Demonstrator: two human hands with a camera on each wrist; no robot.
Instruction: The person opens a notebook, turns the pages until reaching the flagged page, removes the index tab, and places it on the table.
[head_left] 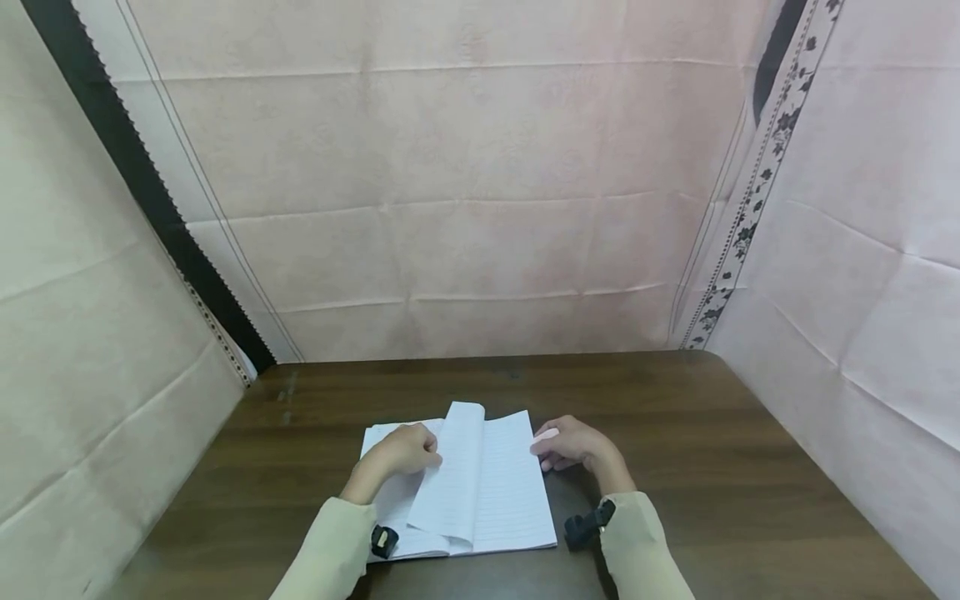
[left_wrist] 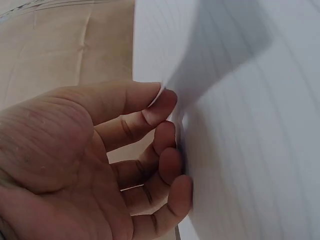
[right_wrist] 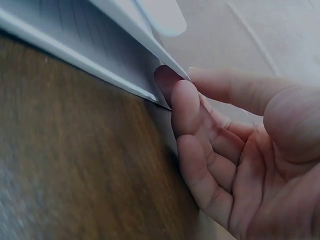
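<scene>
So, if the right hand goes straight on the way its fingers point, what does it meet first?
Probably the notebook: the right hand points left and its fingertips already touch the right page's edge.

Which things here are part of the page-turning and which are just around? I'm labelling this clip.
In use: lined notebook, its lifted page, left hand at that page, right hand at the right page edge.
Just around: wooden table, pink cloth backdrop.
</scene>
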